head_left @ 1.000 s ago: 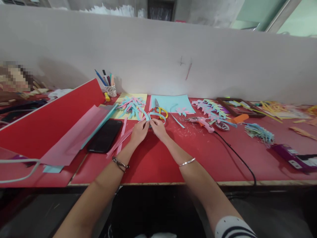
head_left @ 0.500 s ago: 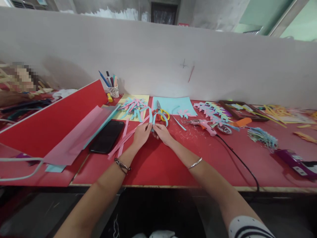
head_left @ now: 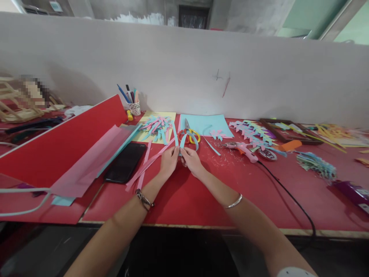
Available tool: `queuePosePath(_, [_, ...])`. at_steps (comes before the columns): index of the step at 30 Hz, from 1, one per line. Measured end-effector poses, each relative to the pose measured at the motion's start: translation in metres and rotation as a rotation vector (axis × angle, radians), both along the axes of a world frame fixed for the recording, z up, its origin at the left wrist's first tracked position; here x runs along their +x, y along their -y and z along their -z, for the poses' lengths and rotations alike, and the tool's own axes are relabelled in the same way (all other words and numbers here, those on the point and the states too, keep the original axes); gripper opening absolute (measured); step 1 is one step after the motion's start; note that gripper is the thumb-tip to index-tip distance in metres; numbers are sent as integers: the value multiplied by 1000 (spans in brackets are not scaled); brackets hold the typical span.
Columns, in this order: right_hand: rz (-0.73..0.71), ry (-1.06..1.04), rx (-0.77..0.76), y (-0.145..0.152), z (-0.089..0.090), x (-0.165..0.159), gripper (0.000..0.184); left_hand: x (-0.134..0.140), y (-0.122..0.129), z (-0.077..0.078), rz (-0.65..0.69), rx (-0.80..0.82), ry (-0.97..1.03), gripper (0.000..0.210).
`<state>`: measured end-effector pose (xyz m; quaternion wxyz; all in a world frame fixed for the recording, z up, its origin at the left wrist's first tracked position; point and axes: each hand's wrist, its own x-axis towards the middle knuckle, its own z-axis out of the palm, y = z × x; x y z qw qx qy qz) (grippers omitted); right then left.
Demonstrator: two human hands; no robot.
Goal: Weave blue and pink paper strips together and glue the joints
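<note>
Above the red table, my left hand [head_left: 169,159] and my right hand [head_left: 191,159] meet fingertip to fingertip. Both pinch a light blue paper strip [head_left: 176,134], whose ends stand up from my fingers; the right part curls over. The fold between my fingertips is mostly hidden. Just behind the strip lie scissors [head_left: 195,135] with yellow and red handles, partly covered by it. Pink paper strips [head_left: 148,163] rest left of my left hand. Beyond my hands sits a heap of pink and blue paper pieces [head_left: 158,127] on a yellow sheet [head_left: 143,135].
A black phone [head_left: 125,162] and pink paper [head_left: 89,165] lie left, beside a red upright board [head_left: 63,142]. Right are a pink glue gun [head_left: 243,150] with a black cord, folded paper chains [head_left: 250,130] and a purple device [head_left: 350,194]. A pen cup [head_left: 134,108] stands at the back.
The curled right end of the blue strip has drawn in and stands narrower. My hands stay together on it. The camera view has shifted slightly.
</note>
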<state>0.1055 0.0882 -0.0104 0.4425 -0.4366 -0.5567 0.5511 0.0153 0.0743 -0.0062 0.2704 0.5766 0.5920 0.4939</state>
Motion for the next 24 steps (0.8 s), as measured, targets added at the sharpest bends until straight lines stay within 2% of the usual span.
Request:
queuePosePath(8, [67,-7,7,-3,-2,9,28,-11,-5,2,-108,7,24,32])
queuePosePath(14, [-21,100,24,-5,-5,13,23,-11,-6,-3,-26,26,10,31])
queuePosePath(17, [-92,182,52,-3,-6,13,20,-16,-7,-21,18,56,-18,25])
queuePosePath(20, [-128,245,106,-2,-6,16,20,-35,-7,-54,56,111,-83,22])
queuePosePath(24, [29,255,222,-6,-10,22,19,-72,2,-95,158,402,-518,26])
